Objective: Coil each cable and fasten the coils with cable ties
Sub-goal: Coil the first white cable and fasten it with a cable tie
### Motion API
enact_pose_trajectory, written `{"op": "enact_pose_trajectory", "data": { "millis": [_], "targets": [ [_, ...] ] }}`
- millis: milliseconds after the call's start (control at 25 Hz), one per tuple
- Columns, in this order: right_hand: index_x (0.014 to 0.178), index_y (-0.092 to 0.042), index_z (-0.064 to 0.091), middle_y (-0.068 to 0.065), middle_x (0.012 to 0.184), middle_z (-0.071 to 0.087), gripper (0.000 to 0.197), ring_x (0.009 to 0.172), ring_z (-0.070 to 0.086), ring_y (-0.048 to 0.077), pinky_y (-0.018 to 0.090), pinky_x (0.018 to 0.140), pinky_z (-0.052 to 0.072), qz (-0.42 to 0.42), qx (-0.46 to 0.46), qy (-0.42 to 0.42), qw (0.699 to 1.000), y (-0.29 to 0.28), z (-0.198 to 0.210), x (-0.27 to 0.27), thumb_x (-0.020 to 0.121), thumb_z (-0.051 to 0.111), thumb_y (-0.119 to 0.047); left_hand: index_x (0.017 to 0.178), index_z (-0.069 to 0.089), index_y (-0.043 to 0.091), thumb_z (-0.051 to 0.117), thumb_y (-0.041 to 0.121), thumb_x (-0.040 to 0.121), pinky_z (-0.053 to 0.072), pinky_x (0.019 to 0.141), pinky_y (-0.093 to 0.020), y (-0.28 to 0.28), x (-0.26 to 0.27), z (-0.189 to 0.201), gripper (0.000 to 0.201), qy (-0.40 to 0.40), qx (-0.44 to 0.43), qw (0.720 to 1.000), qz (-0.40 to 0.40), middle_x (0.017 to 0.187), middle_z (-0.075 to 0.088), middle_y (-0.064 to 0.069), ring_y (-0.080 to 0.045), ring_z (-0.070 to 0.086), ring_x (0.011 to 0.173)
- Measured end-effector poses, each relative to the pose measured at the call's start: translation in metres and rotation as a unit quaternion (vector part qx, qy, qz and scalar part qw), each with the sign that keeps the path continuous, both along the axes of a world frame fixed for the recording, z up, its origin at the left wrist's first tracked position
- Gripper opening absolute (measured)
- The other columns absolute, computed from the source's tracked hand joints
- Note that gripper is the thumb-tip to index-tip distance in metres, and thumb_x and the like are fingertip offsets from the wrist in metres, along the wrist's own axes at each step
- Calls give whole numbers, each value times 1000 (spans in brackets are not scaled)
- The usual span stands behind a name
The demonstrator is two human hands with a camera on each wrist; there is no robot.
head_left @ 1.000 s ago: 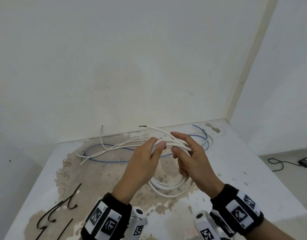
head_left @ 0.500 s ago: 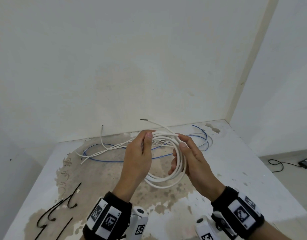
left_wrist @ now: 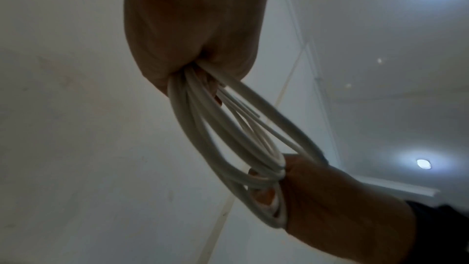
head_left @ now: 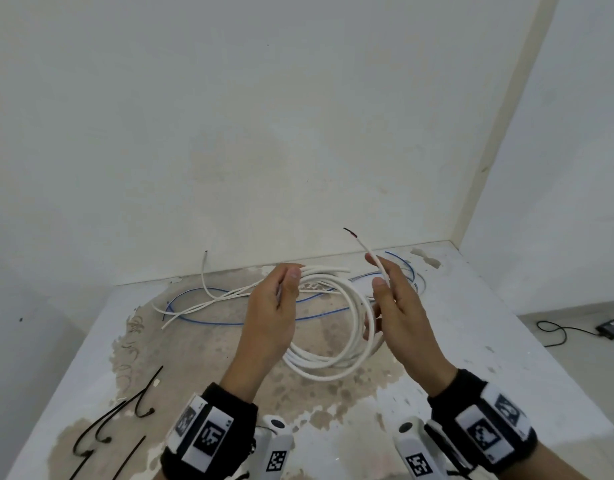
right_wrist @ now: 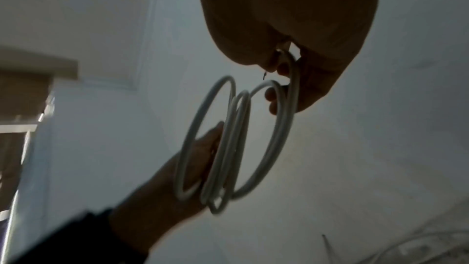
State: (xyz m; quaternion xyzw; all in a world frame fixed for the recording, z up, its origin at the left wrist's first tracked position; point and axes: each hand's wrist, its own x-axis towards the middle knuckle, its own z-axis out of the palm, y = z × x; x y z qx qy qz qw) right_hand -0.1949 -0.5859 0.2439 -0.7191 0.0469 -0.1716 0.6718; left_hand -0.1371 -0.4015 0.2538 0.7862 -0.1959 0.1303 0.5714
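Note:
A white cable coil (head_left: 333, 344) hangs in the air between my hands, above the table (head_left: 506, 341). My left hand (head_left: 294, 271) grips the loops at their top left; the left wrist view shows the strands bunched in that fist (left_wrist: 193, 73). My right hand (head_left: 380, 271) pinches the cable's free end, whose bare tip (head_left: 348, 231) sticks up and left. Its lower fingers reach through the loops (left_wrist: 264, 194). In the right wrist view the coil (right_wrist: 241, 138) hangs below that hand. A blue cable (head_left: 229, 322) and another loose white cable (head_left: 208, 299) lie on the table behind.
Several black cable ties (head_left: 125, 410) lie near the table's front left edge. The table stands against a white wall, with a corner at the back right. On the floor to the right sits a small black device with its cord (head_left: 610, 329).
My right hand has moved right, away from the left hand, taking the cable's free end with it. The coil has spread wider between the hands. The left hand has kept its grip.

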Motion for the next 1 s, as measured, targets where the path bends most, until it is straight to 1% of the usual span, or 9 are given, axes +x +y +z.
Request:
{"op": "enact_pose_trajectory", "data": {
  "millis": [120,240,400,480,560,680,800,920,1000],
  "targets": [
    [127,-39,61,22,89,60,31,69,61,32,48,79,61,-39,-26,-29,998,-1,-3,-2,108,38,-31,85,55,10,36,34,105,30,51,-29,4,3,-4,36,34,-44,998,25,60,34,9,-10,30,52],
    [119,-36,68,6,81,66,31,73,61,11,25,77,55,-13,-56,-75,996,9,2,-7,107,40,-31,85,54,11,35,31,106,27,50,-29,6,6,-5,34,51,-38,997,48,60,33,6,-10,27,50],
    [123,-36,67,1,118,61,29,104,63,10,22,82,53,-41,-71,-81,993,31,-2,1,106,45,-30,86,54,9,37,35,105,28,48,-30,-11,-2,-7,37,75,-69,994,26,57,33,6,-9,28,46],
    [131,-35,62,-2,115,68,32,78,70,14,30,61,57,-1,-19,-40,999,34,-2,3,108,41,-28,91,59,12,36,36,105,37,50,-36,-15,-4,-7,36,52,-82,994,50,58,40,0,-14,35,49],
    [133,-37,60,-6,92,71,35,51,56,16,31,50,50,11,-18,-36,999,35,-1,3,108,37,-30,97,63,26,35,34,106,47,60,-38,-16,-8,-3,31,25,-85,993,74,68,55,-5,-16,48,56],
    [133,-40,59,-17,71,58,33,52,45,12,33,53,49,-15,-16,-54,998,35,2,2,108,38,-35,113,59,34,34,33,106,45,64,-27,-16,-15,-2,25,-20,2,999,49,79,62,9,-5,56,65],
    [135,-40,55,-14,63,57,35,49,42,24,39,45,46,16,-18,-28,999,30,8,3,104,51,-25,139,45,29,41,21,104,46,81,-18,-3,-10,-1,36,-56,132,989,-31,114,61,11,-4,62,89],
    [137,-35,54,-13,70,58,43,55,47,18,34,48,47,63,-21,-21,998,20,6,5,103,50,-8,143,40,33,38,-2,97,43,68,-13,8,-5,8,58,32,122,984,-125,115,56,10,-1,58,71],
    [134,-34,57,-6,71,56,41,55,47,17,31,49,45,73,-4,-11,997,20,3,6,105,45,-7,136,47,31,44,-4,92,45,69,-15,5,-2,11,57,40,78,992,-87,111,61,13,1,60,76]
  ]
}}
